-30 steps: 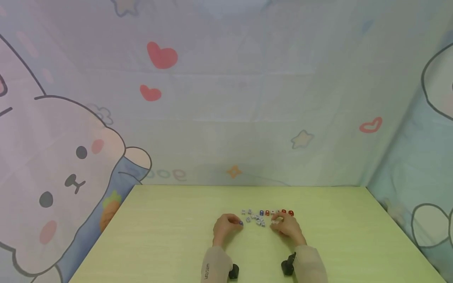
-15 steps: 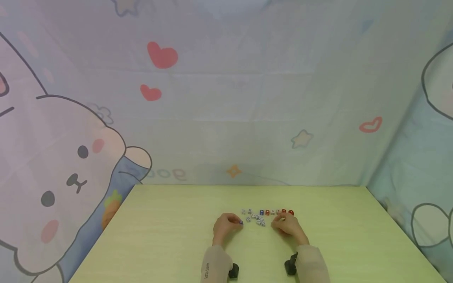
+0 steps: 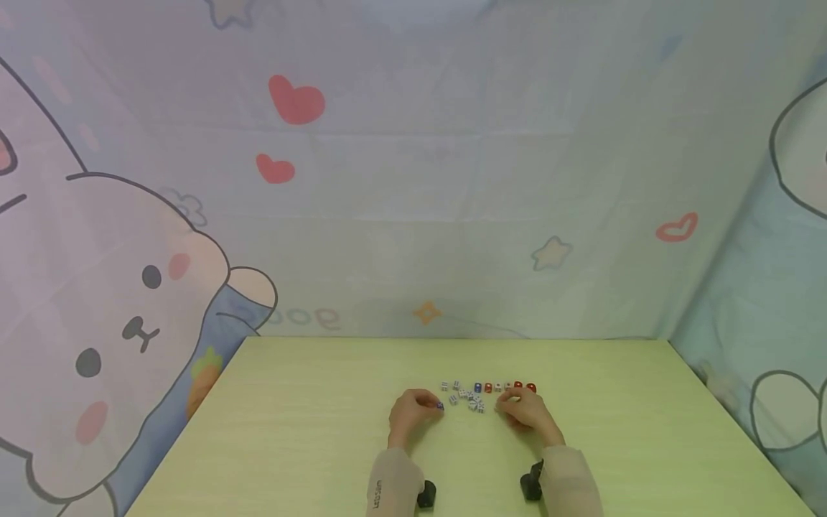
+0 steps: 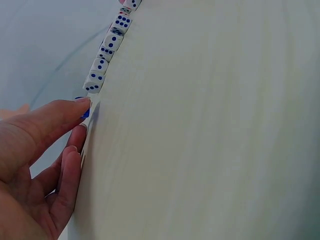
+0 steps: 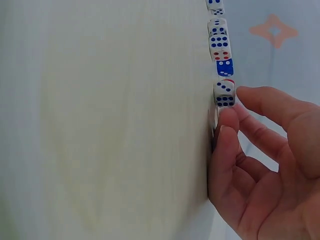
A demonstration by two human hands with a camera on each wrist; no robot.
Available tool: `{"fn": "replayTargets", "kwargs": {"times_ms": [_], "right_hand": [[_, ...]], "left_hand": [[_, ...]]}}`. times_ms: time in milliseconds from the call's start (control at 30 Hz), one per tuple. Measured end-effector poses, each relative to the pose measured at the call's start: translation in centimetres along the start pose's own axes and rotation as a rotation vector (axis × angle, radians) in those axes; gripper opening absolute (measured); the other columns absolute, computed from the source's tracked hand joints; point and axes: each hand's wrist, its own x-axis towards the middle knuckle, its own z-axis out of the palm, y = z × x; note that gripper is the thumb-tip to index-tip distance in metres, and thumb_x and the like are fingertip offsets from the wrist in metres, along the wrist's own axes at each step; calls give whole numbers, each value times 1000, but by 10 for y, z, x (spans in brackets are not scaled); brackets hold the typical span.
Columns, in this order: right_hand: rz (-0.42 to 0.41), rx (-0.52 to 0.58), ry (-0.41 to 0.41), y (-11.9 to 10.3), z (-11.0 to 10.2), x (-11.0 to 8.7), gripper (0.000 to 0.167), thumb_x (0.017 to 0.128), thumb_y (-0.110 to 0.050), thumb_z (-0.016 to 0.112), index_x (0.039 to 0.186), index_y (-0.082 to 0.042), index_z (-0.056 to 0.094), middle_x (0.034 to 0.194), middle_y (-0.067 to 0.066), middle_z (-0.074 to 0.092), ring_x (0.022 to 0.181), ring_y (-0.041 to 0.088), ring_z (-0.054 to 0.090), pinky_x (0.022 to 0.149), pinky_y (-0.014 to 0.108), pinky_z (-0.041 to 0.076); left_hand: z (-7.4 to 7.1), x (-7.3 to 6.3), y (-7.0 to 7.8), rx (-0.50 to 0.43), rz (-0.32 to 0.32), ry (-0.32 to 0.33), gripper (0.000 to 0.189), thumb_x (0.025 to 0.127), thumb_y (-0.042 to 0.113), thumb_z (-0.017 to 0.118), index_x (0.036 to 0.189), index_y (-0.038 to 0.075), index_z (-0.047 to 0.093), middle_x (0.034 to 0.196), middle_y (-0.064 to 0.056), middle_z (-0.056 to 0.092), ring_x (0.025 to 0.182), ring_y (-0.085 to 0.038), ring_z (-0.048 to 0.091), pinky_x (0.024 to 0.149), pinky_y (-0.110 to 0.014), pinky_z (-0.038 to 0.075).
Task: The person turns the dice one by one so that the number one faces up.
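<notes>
My left hand (image 3: 410, 415) rests low over the table, pinching a small blue die (image 4: 86, 111) at its fingertips. To the right, my right hand (image 3: 525, 413) holds a white die (image 5: 224, 94) with blue pips at its fingertips; in the head view the fingers hide it. Between the hands lies a loose group of white dice (image 3: 462, 394). Just behind my right fingers runs a row of dice: a blue die (image 3: 477, 388) at its left end, a red die (image 3: 488, 388), two white ones, then red dice (image 3: 531, 388) at the right.
The pale green table (image 3: 310, 431) reaches back to a printed cloth (image 3: 413, 215) hanging as a wall. Black camera mounts (image 3: 531, 487) sit at both wrists, inside the beige sleeves (image 3: 571, 481).
My right hand has shifted slightly right, and the white die that showed between its fingertips in the head view is now hidden there. My left hand stays put with the blue die.
</notes>
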Motion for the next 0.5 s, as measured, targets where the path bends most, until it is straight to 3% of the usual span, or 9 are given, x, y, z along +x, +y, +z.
{"fn": "replayTargets", "kwargs": {"times_ms": [267, 500], "right_hand": [[7, -3, 10, 1, 2, 0, 20, 72, -14, 69, 89, -5, 61, 56, 0, 47, 44, 8, 41, 43, 22, 37], [11, -48, 42, -1, 4, -1, 17, 72, -13, 70, 84, -6, 59, 49, -3, 44, 41, 7, 39, 42, 20, 36]], "left_hand": [[-1, -1, 1, 8, -5, 2, 11, 68, 19, 74, 77, 16, 69, 75, 3, 66, 70, -10, 53, 66, -30, 36], [-2, -2, 4, -6, 2, 5, 12, 68, 19, 74, 77, 14, 69, 75, 2, 67, 70, -11, 54, 65, -30, 36]]}}
